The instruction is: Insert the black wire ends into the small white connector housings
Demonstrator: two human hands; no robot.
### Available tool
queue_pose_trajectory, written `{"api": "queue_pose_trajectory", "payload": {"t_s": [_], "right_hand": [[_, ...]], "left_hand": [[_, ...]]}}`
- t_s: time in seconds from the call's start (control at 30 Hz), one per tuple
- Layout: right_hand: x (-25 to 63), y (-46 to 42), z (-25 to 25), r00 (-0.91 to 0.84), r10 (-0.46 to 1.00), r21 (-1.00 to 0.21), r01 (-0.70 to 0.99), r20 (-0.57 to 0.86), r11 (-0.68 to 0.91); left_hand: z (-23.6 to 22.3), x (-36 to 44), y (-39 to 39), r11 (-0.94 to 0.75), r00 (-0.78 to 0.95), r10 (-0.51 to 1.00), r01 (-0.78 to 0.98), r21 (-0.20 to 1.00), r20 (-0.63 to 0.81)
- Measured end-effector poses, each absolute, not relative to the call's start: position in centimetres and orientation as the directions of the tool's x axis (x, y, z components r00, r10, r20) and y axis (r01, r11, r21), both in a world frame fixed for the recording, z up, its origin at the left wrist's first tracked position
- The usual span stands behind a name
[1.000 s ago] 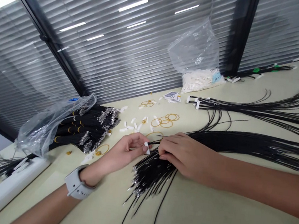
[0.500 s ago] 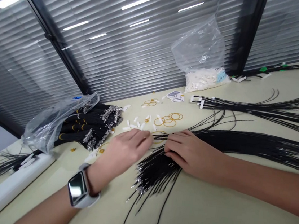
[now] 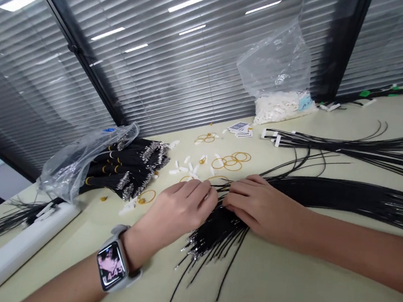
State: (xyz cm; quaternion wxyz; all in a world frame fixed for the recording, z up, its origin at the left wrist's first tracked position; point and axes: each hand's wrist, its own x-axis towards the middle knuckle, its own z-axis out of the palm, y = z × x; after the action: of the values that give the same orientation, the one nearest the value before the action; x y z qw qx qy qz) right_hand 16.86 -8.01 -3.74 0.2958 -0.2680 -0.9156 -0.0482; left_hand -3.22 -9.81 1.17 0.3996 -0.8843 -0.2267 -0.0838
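A thick bundle of thin black wires lies across the pale table, its silver-tipped ends fanned out near the middle. My left hand, with a smartwatch on the wrist, rests knuckles-up on those ends, fingers curled together at the wires. My right hand lies palm-down on the bundle just to the right, its fingertips pressed on the wires close to my left fingertips. What either hand pinches is hidden.
A clear bag of banded black wire bundles lies at the left. Loose white connectors and yellow rubber bands are scattered behind my hands. A bag of white connectors stands by the blinds. More wires lie at the right, a white bar at the left.
My left hand turned from palm-up, holding a small white connector, to knuckles-up over the wire ends; the connector is no longer visible. My right hand stayed on the bundle.
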Motion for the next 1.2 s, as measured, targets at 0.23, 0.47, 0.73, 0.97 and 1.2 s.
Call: {"api": "queue_pose_trajectory", "payload": {"t_s": [0.23, 0.47, 0.73, 0.97, 1.2], "right_hand": [[16.7, -8.2, -3.6, -0.650, 0.522, -0.194, 0.508, 0.553, 0.839], [16.8, -8.3, -3.0, -0.573, 0.624, -0.403, 0.477, 0.531, 0.781], [17.1, -8.3, -2.9, -0.457, 0.705, -0.339, 0.649, 0.542, 0.681], [17.2, -8.2, -3.1, -0.475, 0.722, -0.310, 0.681, 0.503, 0.663], [17.2, -8.3, -2.9, -0.482, 0.730, -0.310, 0.686, 0.484, 0.658]], "left_hand": [[0.8, -3.6, -9.8, -0.634, 0.841, 0.385, 0.541, -0.553, 0.380], [-0.1, -4.1, -8.3, -0.648, 0.552, 0.757, 0.701, 0.298, 0.350], [-0.3, -4.1, -7.1, -0.172, 0.359, 0.933, 0.376, 0.911, 0.029], [-0.3, -4.0, -7.2, 0.020, 0.332, 0.938, 0.227, 0.974, -0.097], [-0.1, -4.0, -7.3, 0.053, 0.317, 0.939, 0.242, 0.969, -0.131]]}}
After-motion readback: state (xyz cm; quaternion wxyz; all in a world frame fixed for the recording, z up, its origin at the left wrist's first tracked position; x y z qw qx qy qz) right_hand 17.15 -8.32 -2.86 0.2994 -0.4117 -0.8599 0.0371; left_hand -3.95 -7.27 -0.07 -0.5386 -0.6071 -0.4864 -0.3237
